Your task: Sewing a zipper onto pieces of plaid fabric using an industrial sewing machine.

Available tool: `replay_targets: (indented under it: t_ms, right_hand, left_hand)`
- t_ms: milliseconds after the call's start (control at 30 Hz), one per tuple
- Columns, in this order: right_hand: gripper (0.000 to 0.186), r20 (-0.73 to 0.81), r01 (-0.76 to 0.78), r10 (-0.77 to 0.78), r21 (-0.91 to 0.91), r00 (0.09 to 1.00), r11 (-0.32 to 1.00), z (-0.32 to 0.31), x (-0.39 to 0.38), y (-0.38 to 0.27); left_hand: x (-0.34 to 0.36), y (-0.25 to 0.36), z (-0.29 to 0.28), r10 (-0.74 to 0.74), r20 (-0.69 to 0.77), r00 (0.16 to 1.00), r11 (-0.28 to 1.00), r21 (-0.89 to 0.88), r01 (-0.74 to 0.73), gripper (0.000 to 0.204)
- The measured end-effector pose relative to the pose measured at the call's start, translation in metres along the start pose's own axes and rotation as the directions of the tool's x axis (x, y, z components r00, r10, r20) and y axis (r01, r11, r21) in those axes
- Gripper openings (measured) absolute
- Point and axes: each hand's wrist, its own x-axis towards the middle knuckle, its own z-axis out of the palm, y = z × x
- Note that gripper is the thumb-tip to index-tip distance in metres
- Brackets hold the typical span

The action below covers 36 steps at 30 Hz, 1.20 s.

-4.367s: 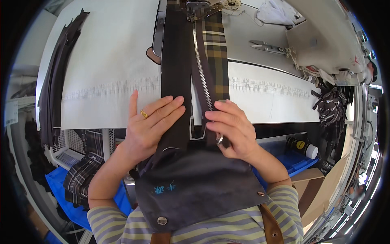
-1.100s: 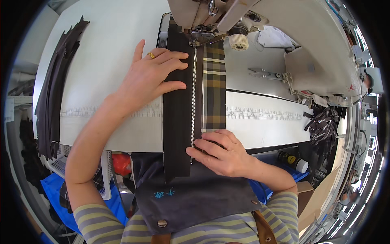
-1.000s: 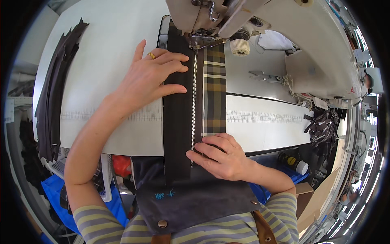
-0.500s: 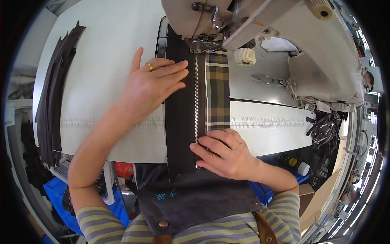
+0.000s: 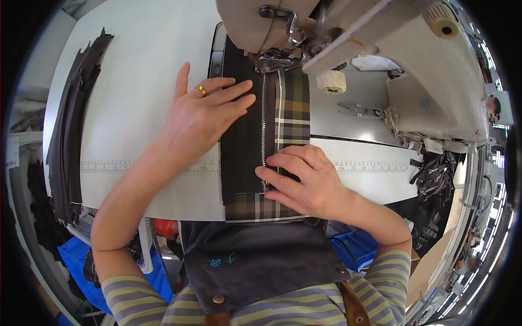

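Note:
A metal zipper [image 5: 263, 108] lies on a black fabric strip [image 5: 239, 136] over plaid cloth [image 5: 292, 103], running under the presser foot [image 5: 269, 62] of a sewing machine [image 5: 429, 70]. My left hand [image 5: 204, 117] rests spread on the black strip left of the zipper, a gold ring on one finger. My right hand [image 5: 304, 182] lies on the zipper's near end and the plaid cloth, fingers apart and slightly bent. Plaid shows below the black strip's near end.
Dark strips [image 5: 73, 130] are piled at the table's [image 5: 125, 65] left edge; bundled dark pieces [image 5: 435, 176] hang at its right. Scissors [image 5: 359, 110] lie behind my right hand. Blue bins [image 5: 353, 250] and a white basket [image 5: 145, 244] stand below the table.
My right hand has moved up toward the machine along with the cloth, exposing plaid at the near end. My left hand has lowered slightly since a second ago. The machine head shows more.

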Motion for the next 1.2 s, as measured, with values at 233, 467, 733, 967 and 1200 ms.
replay_targets:
  t_ms: [233, 467, 733, 967, 1200]
  right_hand:
    - [0.038, -0.029, 0.021, -0.022, -0.042, 0.999, 0.999, 0.0, 0.017, 0.022]
    - [0.037, -0.058, -0.009, 0.008, -0.018, 0.998, 1.0, 0.001, 0.032, 0.042]
    - [0.038, -0.08, -0.017, 0.018, 0.004, 0.997, 1.0, 0.0, 0.047, 0.067]
    - [0.033, -0.155, 0.006, -0.032, -0.169, 0.987, 0.986, 0.008, 0.038, 0.058]
    - [0.031, -0.193, -0.039, -0.005, -0.226, 0.981, 0.973, 0.007, 0.039, 0.049]
  left_hand:
    - [0.002, 0.005, -0.003, -0.051, 0.016, 0.999, 0.998, -0.036, 0.051, 0.032]
    - [0.002, 0.006, -0.001, -0.044, 0.008, 0.999, 0.999, -0.01, 0.044, 0.035]
    - [0.007, 0.009, -0.004, -0.034, 0.062, 0.998, 0.997, -0.07, 0.039, 0.041]
    - [0.008, 0.004, 0.0, -0.012, -0.01, 1.0, 0.959, -0.285, 0.009, 0.038]
    - [0.013, 0.001, -0.004, -0.046, -0.008, 0.999, 0.929, -0.369, 0.04, 0.029]
